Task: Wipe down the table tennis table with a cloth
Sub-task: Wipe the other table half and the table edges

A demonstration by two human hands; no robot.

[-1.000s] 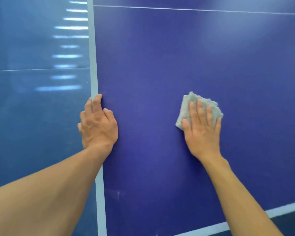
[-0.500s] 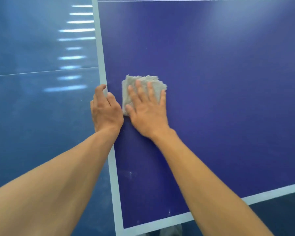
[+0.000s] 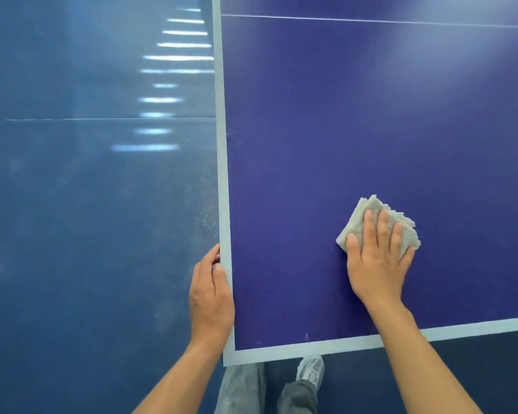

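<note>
Dark blue table tennis table (image 3: pixel 326 138) with pale border lines, left hand (image 3: pixel 211 297) curled over its left edge near the near-left corner, right hand (image 3: pixel 377 264) pressed flat, fingers spread, on folded grey terry cloth (image 3: pixel 368 215) inside the near edge.

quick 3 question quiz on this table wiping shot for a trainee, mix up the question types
1. True or false: the right hand presses the cloth flat on the table.
2. What does the left hand grip? A) the cloth B) the table's side edge C) a paddle
3. Fill in: the table's border stripe is ____.

Key: 1 true; 2 B; 3 white
</note>
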